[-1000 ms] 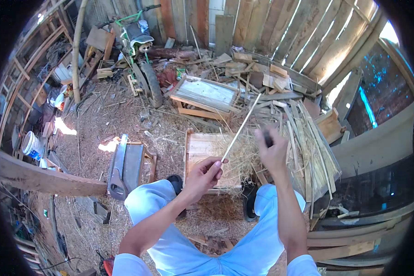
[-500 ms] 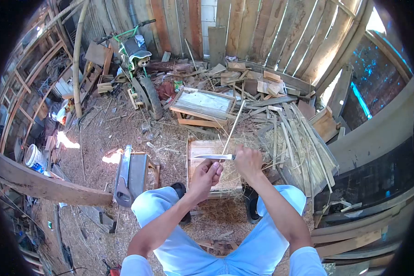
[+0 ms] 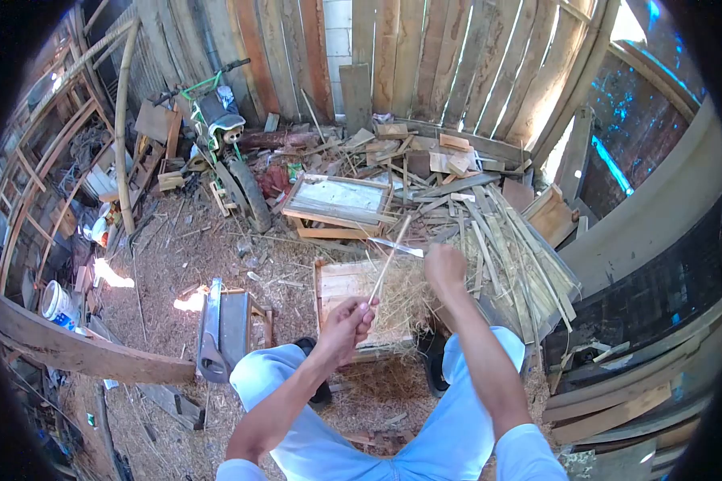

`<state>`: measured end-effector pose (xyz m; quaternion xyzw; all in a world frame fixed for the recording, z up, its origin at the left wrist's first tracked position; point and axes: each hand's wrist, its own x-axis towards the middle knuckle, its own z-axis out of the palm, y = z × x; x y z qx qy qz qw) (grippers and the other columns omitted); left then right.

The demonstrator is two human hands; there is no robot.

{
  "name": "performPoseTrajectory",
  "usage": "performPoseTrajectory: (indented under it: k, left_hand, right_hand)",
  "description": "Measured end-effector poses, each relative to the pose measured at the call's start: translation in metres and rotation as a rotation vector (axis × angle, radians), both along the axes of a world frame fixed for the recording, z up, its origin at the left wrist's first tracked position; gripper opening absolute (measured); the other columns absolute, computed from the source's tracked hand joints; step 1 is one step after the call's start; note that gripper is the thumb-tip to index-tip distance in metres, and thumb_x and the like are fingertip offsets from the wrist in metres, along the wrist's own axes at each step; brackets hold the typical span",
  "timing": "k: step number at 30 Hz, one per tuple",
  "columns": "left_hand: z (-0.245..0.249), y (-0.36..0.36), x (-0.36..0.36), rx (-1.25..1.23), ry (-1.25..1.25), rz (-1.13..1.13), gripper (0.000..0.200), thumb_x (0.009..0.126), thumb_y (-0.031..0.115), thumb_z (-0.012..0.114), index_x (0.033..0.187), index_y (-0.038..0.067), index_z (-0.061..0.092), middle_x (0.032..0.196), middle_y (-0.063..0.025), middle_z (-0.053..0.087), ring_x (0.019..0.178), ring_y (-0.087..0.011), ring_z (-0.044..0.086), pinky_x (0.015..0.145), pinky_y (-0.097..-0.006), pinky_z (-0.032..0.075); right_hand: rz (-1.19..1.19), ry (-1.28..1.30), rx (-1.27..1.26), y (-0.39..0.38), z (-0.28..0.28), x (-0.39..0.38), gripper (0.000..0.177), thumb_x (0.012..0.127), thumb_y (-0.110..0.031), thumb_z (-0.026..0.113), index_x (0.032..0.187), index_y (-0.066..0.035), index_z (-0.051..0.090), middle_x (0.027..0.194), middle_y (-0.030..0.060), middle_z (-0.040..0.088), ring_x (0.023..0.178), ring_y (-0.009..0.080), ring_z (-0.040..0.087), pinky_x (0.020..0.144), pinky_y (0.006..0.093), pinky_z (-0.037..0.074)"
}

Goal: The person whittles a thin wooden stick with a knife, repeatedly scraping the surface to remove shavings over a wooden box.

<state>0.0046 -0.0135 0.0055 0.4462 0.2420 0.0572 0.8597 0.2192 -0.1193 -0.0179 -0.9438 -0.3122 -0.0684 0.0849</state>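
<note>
At the centre of the frame, the left hand (image 3: 347, 327) pinches a thin, pale wooden strip (image 3: 387, 268) that slants upward. The right hand (image 3: 445, 268) is closed round a knife (image 3: 407, 250), its handle hidden, its smooth metal blade crossing the strip's upper part, apart from the left fingers. Curly, straw-coloured shavings (image 3: 405, 301) lie beyond, before a rough plank wall (image 3: 425, 64).
</note>
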Motion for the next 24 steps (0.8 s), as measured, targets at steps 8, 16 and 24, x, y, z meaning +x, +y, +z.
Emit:
performPoseTrajectory:
  k: [8, 16, 24]
  left_hand:
    - [-0.001, 0.004, -0.036, -0.002, 0.136, -0.045, 0.017, 0.093, 0.012, 0.049, 0.104, 0.004, 0.058, 0.068, 0.0046, 0.048, 0.053, -0.0026, 0.039, 0.042, -0.0155, 0.029]
    - [-0.015, 0.035, 0.000, -0.034, -0.071, -0.008, 0.022, 0.095, 0.017, 0.043, 0.110, 0.003, 0.052, 0.067, 0.0051, 0.034, 0.050, -0.0029, 0.028, 0.041, -0.0168, 0.020]
    - [0.000, 0.016, 0.007, 0.024, -0.137, -0.070, 0.021, 0.097, 0.023, 0.042, 0.108, 0.009, 0.053, 0.065, 0.0067, 0.031, 0.048, -0.0025, 0.024, 0.041, -0.0184, 0.016]
  right_hand:
    - [-0.389, -0.027, 0.123, -0.061, -0.017, 0.112, 0.021, 0.078, -0.015, 0.054, 0.075, 0.000, 0.068, 0.076, 0.0192, 0.066, 0.073, 0.0355, 0.066, 0.062, 0.0452, 0.051]
    - [0.000, 0.111, 0.378, -0.038, 0.029, 0.035, 0.015, 0.075, -0.019, 0.060, 0.077, -0.006, 0.068, 0.070, 0.0191, 0.063, 0.069, 0.0368, 0.062, 0.063, 0.0457, 0.049]
    - [0.271, 0.145, 0.204, -0.010, 0.035, -0.073, 0.009, 0.073, -0.018, 0.064, 0.076, -0.011, 0.068, 0.061, 0.0166, 0.061, 0.062, 0.0342, 0.063, 0.061, 0.0446, 0.050]
